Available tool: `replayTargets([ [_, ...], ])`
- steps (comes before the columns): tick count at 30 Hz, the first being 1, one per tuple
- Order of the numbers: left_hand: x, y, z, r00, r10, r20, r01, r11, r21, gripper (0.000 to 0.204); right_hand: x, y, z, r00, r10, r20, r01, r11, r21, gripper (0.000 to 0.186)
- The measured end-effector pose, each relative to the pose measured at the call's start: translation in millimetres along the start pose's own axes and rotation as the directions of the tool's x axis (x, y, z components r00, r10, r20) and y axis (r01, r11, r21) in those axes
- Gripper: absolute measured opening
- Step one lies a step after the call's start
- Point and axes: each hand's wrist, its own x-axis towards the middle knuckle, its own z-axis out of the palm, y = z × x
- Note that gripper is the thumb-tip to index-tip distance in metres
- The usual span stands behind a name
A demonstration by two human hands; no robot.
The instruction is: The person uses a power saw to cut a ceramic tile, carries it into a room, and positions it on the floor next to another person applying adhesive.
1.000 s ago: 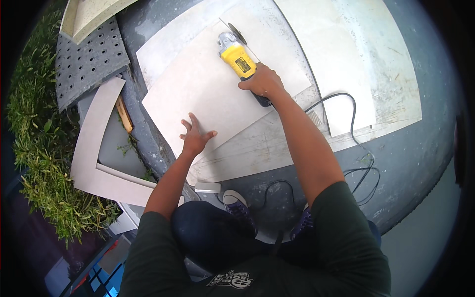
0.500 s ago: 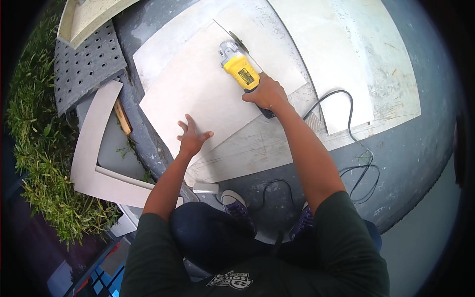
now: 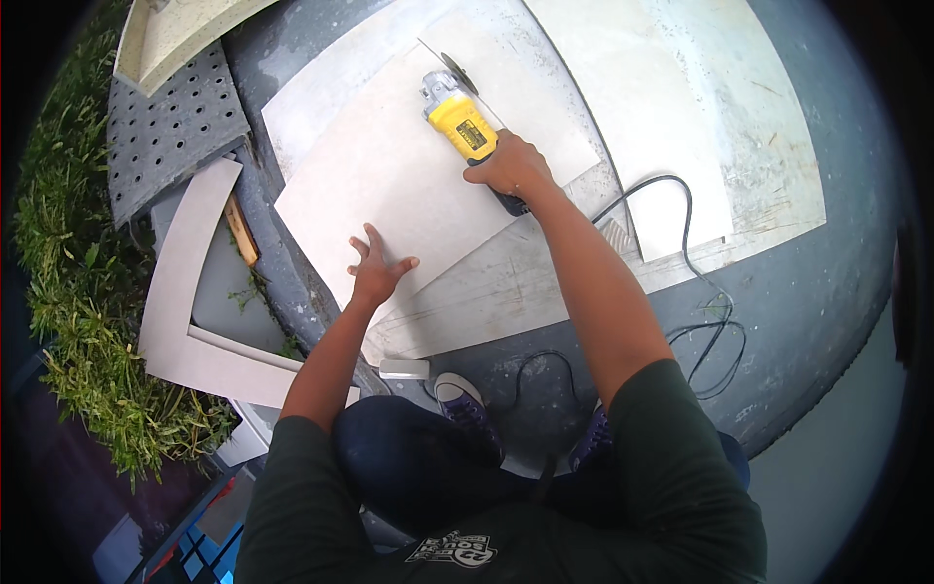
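My right hand (image 3: 511,165) grips a yellow angle grinder (image 3: 457,112) by its body, with the disc at the far end resting on a large pale tile (image 3: 389,175). The tile lies flat on other pale boards on the grey ground. My left hand (image 3: 377,270) presses flat on the near edge of the tile, fingers spread. The grinder's black cable (image 3: 671,243) runs from behind my right hand and loops on the ground to my right.
A perforated grey panel (image 3: 170,127) and an L-shaped tile offcut (image 3: 185,302) lie to the left, beside a strip of grass (image 3: 68,282). More pale boards (image 3: 700,127) lie at the far right. A small white block (image 3: 404,368) sits near my shoes (image 3: 467,404).
The grinder and my right hand have shifted slightly along the tile, toward me and to the left. My left hand stays flat on the tile's near edge.
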Motion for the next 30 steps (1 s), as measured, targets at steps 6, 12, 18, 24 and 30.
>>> replayTargets([
  [6, 1, -1, -1, 1.0, 0.003, 0.001, -0.003, 1.0, -0.003, 0.136, -8, 3, -1, 1.0, 0.001, -0.004, -0.001, 1.0, -0.004, 0.086],
  [12, 0, 3, -3, 1.0, -0.015, 0.01, 0.015, 1.0, 0.021, 0.136, -22, 16, -1, 1.0, -0.003, 0.004, 0.002, 1.0, 0.005, 0.082],
  [18, 1, -2, -1, 1.0, -0.013, -0.014, 0.014, 0.999, 0.031, 0.136, -41, 27, 2, 1.0, 0.016, -0.017, -0.017, 0.999, -0.031, 0.074],
  [24, 1, -4, 1, 1.0, -0.01, -0.02, 0.011, 1.0, 0.029, 0.135, -42, 32, 0, 1.0, 0.0, 0.004, 0.0, 1.0, -0.014, 0.081],
  [30, 1, -3, 1, 1.0, -0.007, -0.021, 0.008, 1.0, 0.029, 0.136, -26, 21, 0, 1.0, -0.013, -0.016, 0.013, 1.0, -0.019, 0.076],
])
